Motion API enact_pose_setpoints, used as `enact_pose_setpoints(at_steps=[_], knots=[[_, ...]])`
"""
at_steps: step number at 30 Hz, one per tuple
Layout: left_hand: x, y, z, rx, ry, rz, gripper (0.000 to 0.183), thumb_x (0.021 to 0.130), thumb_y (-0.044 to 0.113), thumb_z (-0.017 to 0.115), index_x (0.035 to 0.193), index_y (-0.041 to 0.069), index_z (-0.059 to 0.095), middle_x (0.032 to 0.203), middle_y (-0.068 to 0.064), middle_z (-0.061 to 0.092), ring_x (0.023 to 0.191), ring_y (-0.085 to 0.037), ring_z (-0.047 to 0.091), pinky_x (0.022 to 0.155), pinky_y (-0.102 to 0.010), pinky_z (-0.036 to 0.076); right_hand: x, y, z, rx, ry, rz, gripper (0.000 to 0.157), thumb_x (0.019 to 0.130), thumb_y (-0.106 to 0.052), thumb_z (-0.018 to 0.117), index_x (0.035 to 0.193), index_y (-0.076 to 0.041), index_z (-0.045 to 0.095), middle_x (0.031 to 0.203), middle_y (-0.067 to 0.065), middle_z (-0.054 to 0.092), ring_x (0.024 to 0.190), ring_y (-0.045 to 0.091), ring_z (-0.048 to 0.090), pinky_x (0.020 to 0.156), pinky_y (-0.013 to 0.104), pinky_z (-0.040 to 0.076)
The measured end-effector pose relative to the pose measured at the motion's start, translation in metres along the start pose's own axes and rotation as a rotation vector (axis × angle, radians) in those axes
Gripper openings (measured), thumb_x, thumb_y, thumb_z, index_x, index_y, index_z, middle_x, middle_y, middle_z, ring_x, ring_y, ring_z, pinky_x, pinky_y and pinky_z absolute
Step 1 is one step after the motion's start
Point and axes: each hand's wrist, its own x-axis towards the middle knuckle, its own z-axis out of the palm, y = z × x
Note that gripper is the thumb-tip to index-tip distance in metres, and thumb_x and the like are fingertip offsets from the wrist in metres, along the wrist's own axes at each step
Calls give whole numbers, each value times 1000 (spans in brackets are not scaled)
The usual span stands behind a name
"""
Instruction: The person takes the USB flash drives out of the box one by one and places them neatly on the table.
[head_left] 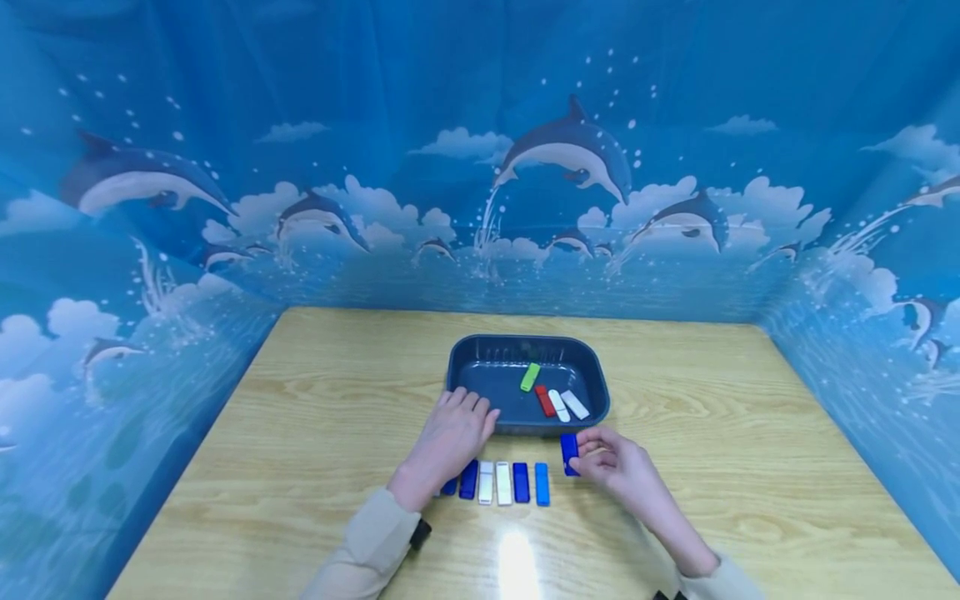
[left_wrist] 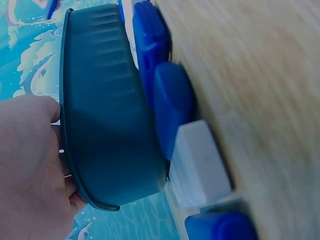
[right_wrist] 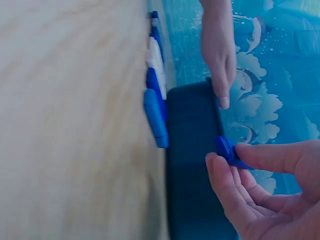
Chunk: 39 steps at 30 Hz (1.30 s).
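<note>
My right hand (head_left: 621,469) pinches a blue USB stick (head_left: 568,455) between thumb and fingers, just in front of a dark blue basin (head_left: 480,382). In the right wrist view, that stick (right_wrist: 226,149) overlaps the basin's rim. My left hand (head_left: 452,429) rests at the basin's front left rim, its fingers reaching over the edge. Inside the basin lie a green stick (head_left: 530,377), a red stick (head_left: 544,401) and two white sticks (head_left: 575,405). A row of several sticks lies before the basin, among them a light blue stick (head_left: 542,484) at its right end; my left forearm partly hides the left end.
The wooden table (head_left: 337,375) is bounded at the back and sides by a blue dolphin-print curtain (head_left: 420,100). In the left wrist view, a white stick (left_wrist: 197,165) and blue sticks (left_wrist: 172,102) lie close beneath the basin's side.
</note>
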Motion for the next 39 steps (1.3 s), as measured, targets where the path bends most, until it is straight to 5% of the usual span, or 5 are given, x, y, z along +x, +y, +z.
enact_pose_setpoints(at_steps=[12,22,31,39], knots=[[1,0,1,14,10,5,37,108,39,44,111,12,69,105,-3,69,100,-20,59,93,-38,49,0,25,6,31,-147,-73,42,85,4,75,124,2,59,88,12,65,72,22,69,62,30,59],[1,-1,2,12,14,6,37,108,39,45,111,12,69,105,-3,69,100,-20,58,92,-38,48,3,21,9,-159,-167,-47,34,83,-5,79,114,-4,65,84,3,63,64,14,62,55,25,52],[0,-1,1,8,10,5,37,108,39,44,110,12,69,104,-2,69,99,-20,58,92,-37,48,1,15,12,-305,-133,-62,31,83,-10,81,110,-9,67,82,-4,62,60,9,55,53,23,44],[-1,-1,1,-3,8,4,37,109,39,43,112,12,69,106,-3,69,100,-20,58,93,-38,48,6,7,7,-326,50,-123,14,87,-6,77,99,-12,71,83,-4,66,70,7,59,64,22,50]])
